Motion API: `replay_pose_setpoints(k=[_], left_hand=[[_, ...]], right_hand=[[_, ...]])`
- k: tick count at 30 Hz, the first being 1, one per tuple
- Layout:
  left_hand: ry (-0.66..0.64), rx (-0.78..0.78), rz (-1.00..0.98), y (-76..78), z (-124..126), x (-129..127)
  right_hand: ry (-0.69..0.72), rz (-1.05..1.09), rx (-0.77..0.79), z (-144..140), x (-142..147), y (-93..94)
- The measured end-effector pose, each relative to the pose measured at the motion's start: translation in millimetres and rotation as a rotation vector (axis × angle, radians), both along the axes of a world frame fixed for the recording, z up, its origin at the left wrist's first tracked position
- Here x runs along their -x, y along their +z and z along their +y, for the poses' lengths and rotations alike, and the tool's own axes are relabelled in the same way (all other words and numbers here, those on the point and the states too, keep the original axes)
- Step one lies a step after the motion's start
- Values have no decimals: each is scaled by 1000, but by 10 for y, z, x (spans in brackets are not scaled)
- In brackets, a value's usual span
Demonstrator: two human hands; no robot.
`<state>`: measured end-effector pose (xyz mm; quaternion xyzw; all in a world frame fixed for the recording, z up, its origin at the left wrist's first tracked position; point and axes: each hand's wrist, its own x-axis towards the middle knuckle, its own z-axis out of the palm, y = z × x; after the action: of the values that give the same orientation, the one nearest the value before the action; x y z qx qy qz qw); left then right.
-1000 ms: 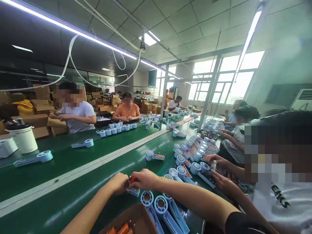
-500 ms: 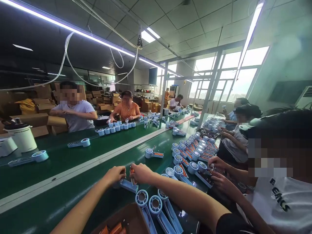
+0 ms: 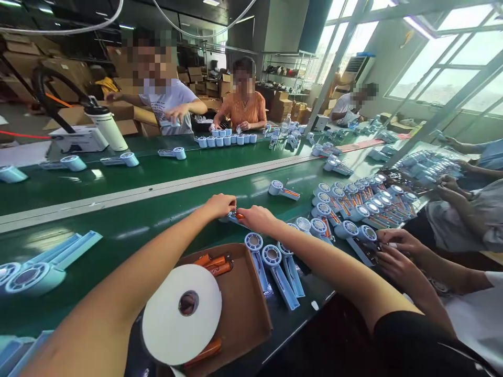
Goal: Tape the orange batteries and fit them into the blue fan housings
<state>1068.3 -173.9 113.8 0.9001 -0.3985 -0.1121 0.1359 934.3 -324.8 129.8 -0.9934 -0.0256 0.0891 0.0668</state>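
Observation:
Over the green table my left hand [image 3: 220,206] is closed, fingertips pinched together at a light-blue handheld fan housing [image 3: 237,221]. What those fingertips pinch is too small to make out. My right hand [image 3: 260,219] is closed on an orange battery [image 3: 239,215], held at the same housing, close beside the left fingertips. Both hands partly cover the housing. Nearer to me stands a brown cardboard tray [image 3: 247,309] with several orange batteries [image 3: 220,266] and a large white roll [image 3: 165,309]. Fan housings [image 3: 272,255] lie just right of the tray.
More fan housings [image 3: 35,275] lie at the left. Rows of housings with orange batteries [image 3: 348,196] fill the right side, near a co-worker's hands [image 3: 401,256]. A pale strip [image 3: 173,186] runs along the green table [image 3: 129,209]. Co-workers sit across it.
My view has tilted down and shifted left, bringing the tray and white roll into sight. My right hand still holds the battery by the housing. The co-worker in white opposite has moved an arm.

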Motion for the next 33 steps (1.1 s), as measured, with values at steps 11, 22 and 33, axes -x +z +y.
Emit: replay_pose_setpoints(k=[11, 22, 33], left_hand=[[-73, -24, -31, 471, 307, 604], [-109, -193, 272, 760, 2163, 2186], [373, 348, -690, 48, 2655, 3347]], right_hand=[[93, -142, 14, -195, -123, -63], [267, -449, -381, 203, 314, 90], [571, 382, -988, 1390, 2083, -10]])
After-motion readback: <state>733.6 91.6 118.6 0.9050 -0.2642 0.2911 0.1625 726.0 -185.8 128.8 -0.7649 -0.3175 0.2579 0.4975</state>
